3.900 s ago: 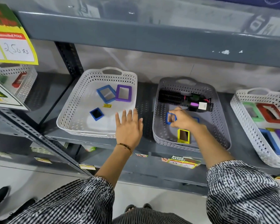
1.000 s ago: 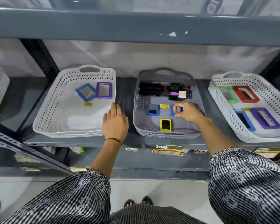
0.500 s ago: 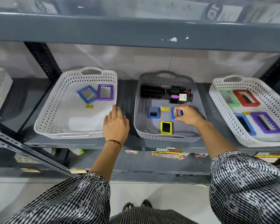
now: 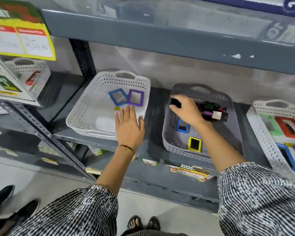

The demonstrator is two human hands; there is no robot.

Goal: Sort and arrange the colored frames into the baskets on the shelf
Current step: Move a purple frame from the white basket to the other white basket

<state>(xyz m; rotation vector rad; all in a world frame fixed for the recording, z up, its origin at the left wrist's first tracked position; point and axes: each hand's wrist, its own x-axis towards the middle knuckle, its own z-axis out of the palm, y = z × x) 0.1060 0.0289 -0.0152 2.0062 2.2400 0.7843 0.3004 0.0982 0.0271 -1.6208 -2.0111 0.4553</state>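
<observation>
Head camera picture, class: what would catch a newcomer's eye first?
The right hand reaching into the grey basket at the middle of the shelf, its grip on a dark brush. Left of it, the left hand lies flat on the white basket with blue and purple frames.

Shop: price tags, shelving

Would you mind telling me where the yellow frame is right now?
In the head view, the yellow frame lies at the front of the grey basket in the middle of the shelf, just in front of a small blue frame.
</observation>
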